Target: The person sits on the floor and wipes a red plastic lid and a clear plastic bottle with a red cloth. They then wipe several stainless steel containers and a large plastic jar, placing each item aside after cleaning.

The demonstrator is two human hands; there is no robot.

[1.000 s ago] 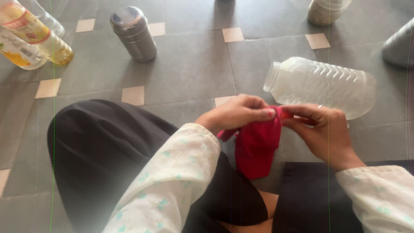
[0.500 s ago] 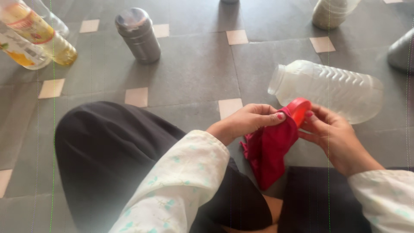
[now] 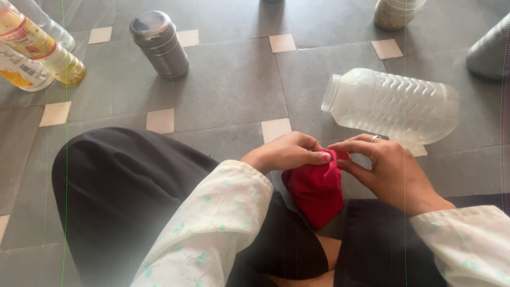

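Observation:
My left hand [image 3: 287, 152] and my right hand [image 3: 385, 171] meet over my lap and pinch the top of a red cloth [image 3: 316, 192]. The cloth hangs down between my knees. A red lid [image 3: 340, 155] shows only as a sliver between my fingertips, wrapped in the cloth. Just beyond my hands an open, clear plastic jar [image 3: 393, 104] lies on its side on the grey tiled floor, mouth pointing left.
A steel canister [image 3: 158, 43] stands at the back left. Two oil bottles [image 3: 40, 48] lie at the far left edge. Another jar [image 3: 396, 13] stands at the back right, and a grey container [image 3: 491, 50] at the right edge. My black-clad knees fill the foreground.
Half a second ago the red lid was plainly visible in my right hand; now both hands have closed the cloth over it and shifted slightly down and left.

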